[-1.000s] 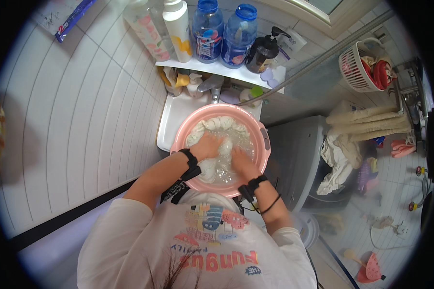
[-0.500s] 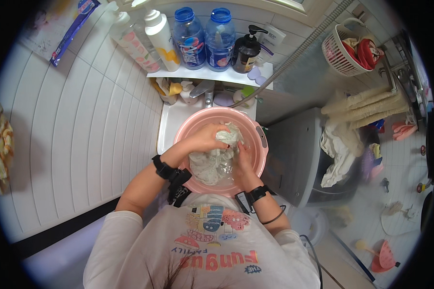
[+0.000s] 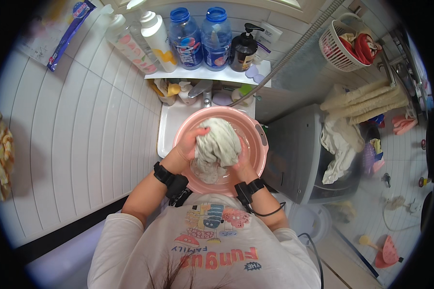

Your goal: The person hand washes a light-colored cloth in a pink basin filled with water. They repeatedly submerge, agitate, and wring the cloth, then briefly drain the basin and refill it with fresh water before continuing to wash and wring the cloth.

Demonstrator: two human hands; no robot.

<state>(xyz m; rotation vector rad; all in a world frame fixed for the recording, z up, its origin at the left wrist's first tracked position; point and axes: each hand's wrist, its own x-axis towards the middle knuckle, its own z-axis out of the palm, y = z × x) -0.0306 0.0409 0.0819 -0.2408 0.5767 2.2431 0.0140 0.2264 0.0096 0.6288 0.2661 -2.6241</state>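
White tiled wall (image 3: pixel 82 130) rises to the left of the hands in the head view, and beyond them a narrow white shelf (image 3: pixel 197 73) carries a row of bottles over a sink (image 3: pixel 169 120). Between the hands is a wet, pale cloth (image 3: pixel 218 144), bunched into a lump inside a pink basin (image 3: pixel 252 126) that sits over the sink. The left hand (image 3: pixel 188 144) grips its left side, fingers curled over the fabric; the right hand (image 3: pixel 242 158) touches its lower right side, but its fingers are partly hidden, so whether they close on it cannot be told. As a judgement, handling is under way, not finished: the cloth looks soaked through and gathered up, while its lower end hangs toward the water (image 3: pixel 223 179) in the basin, and it does not look wrung out. How clean it is cannot be told. For moving, most of the open room inside the rim lies to the right of the hands and just beyond them. Past the rim, the faucet (image 3: pixel 206 96) stands close ahead, a ribbed hose (image 3: pixel 285 61) slants down from the far right, and a grey appliance (image 3: pixel 299 154) bounds the right side.
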